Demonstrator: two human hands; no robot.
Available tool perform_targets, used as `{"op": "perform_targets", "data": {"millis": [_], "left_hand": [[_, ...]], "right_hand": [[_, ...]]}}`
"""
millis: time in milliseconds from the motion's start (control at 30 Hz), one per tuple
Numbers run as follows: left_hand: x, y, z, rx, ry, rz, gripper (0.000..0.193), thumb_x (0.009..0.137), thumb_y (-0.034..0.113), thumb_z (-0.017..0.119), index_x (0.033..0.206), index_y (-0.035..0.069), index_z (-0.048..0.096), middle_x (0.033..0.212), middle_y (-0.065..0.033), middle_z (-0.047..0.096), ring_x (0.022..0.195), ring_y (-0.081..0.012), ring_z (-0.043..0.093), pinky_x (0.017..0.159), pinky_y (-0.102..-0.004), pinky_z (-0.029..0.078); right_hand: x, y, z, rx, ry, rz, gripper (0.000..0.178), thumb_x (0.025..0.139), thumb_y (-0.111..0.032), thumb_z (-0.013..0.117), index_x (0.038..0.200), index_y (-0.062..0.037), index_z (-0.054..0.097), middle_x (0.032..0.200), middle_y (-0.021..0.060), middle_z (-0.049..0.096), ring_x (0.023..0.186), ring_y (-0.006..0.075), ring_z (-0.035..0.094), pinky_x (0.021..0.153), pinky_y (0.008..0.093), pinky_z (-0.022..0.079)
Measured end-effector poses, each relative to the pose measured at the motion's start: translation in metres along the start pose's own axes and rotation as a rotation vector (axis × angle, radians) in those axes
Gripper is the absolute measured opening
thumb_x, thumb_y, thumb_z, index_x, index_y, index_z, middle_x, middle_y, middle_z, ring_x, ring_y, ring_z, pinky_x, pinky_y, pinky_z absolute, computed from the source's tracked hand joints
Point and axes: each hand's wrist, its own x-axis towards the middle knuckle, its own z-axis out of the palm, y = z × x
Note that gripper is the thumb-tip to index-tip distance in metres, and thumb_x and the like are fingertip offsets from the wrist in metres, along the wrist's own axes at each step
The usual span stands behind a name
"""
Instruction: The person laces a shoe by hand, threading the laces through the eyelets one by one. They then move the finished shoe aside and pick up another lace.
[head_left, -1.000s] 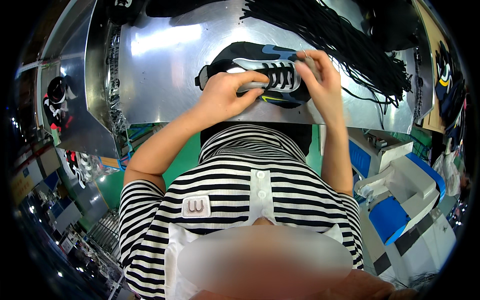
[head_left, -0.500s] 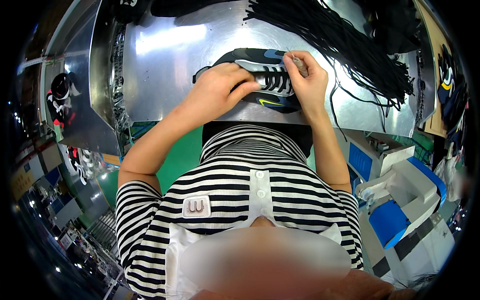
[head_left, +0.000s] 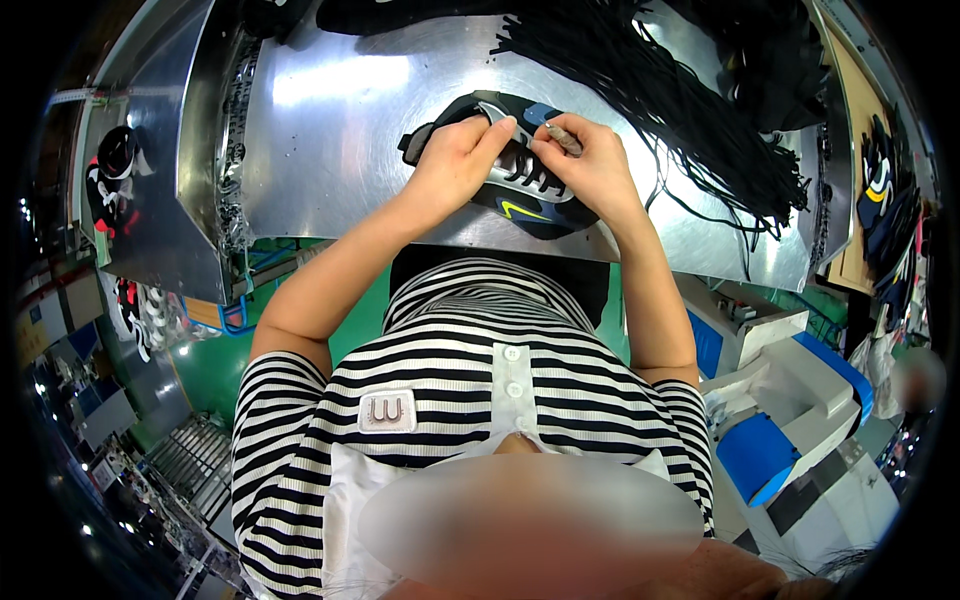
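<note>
A dark shoe upper (head_left: 540, 222) with a grey eyelet strip, a yellow mark and a blue patch lies on the metal table in front of me. Black lace (head_left: 522, 170) crosses its middle in several rows. My left hand (head_left: 452, 168) is closed on the upper, fingers partly out of sight inside it and thumb along the far eyelet edge. Between the fingers of my right hand (head_left: 592, 168) is a small awl-like tool (head_left: 564, 139) with a short brownish handle. Its tip is hidden near the eyelets, where the right fingertips touch the upper.
A thick bundle of black laces (head_left: 680, 120) spreads over the right of the metal table (head_left: 320, 160), some ends trailing to its front edge. Dark pieces (head_left: 400, 14) lie along the far side. More shoe parts (head_left: 120, 175) are at the left, and a blue-and-white machine (head_left: 790, 410) stands at the lower right.
My right hand has moved left with the tool, closer to my left hand. The left thumb has shifted up to the far eyelet edge. The upper is turned slightly.
</note>
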Motion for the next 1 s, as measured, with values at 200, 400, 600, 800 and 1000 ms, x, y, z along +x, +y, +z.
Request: {"op": "perform_targets", "data": {"millis": [200, 400, 600, 800, 1000], "left_hand": [[-0.001, 0.006, -0.001, 0.035, 0.023, 0.099, 0.045, 0.100, 0.031, 0.055, 0.076, -0.007, 0.054, 0.065, -0.0183, 0.051, 0.058, -0.0280, 0.051, 0.058, -0.0385, 0.043], [0.008, 0.009, -0.007, 0.088, 0.008, 0.038, 0.050, 0.100, 0.038, 0.055, 0.077, -0.006, 0.054, 0.067, -0.0183, 0.054, 0.060, -0.0270, 0.052, 0.061, -0.0382, 0.045], [0.008, 0.011, -0.015, 0.079, -0.061, 0.010, 0.050, 0.099, 0.041, 0.055, 0.080, -0.005, 0.059, 0.068, -0.0167, 0.057, 0.063, -0.0254, 0.055, 0.063, -0.0378, 0.046], [0.007, 0.020, -0.020, 0.169, -0.088, 0.085, 0.047, 0.099, 0.038, 0.056, 0.078, -0.005, 0.057, 0.071, -0.0190, 0.059, 0.066, -0.0341, 0.056, 0.064, -0.0419, 0.044], [-0.014, 0.034, -0.023, 0.418, 0.033, 0.686, 0.016, 0.086, 0.005, 0.067, 0.100, -0.002, 0.063, 0.100, -0.0190, 0.065, 0.096, -0.0389, 0.062, 0.083, -0.0457, 0.050]], "right_hand": [[-0.002, 0.008, 0.007, -0.025, 0.051, -0.065, 0.012, 0.083, -0.009, 0.067, 0.090, 0.0003, 0.067, 0.071, -0.0008, 0.061, 0.065, 0.0048, 0.054, 0.060, 0.0212, 0.044], [-0.010, 0.013, 0.004, 0.146, 0.068, -0.072, 0.011, 0.082, -0.007, 0.068, 0.091, -0.0010, 0.065, 0.071, -0.0030, 0.056, 0.062, 0.0038, 0.049, 0.058, 0.0196, 0.041], [-0.021, 0.004, 0.006, 0.186, 0.072, -0.313, 0.016, 0.078, -0.007, 0.076, 0.091, -0.0040, 0.067, 0.076, 0.0037, 0.063, 0.059, 0.0118, 0.058, 0.056, 0.0240, 0.046], [-0.021, 0.002, 0.005, -0.217, 0.035, -0.697, 0.015, 0.075, -0.006, 0.077, 0.086, -0.0060, 0.066, 0.074, 0.0083, 0.063, 0.063, 0.0255, 0.063, 0.056, 0.0329, 0.048], [-0.021, 0.031, 0.005, -0.342, 0.156, -0.706, 0.018, 0.078, -0.016, 0.075, 0.090, -0.0112, 0.062, 0.071, 0.0075, 0.061, 0.059, 0.0275, 0.063, 0.052, 0.0378, 0.048]]}}
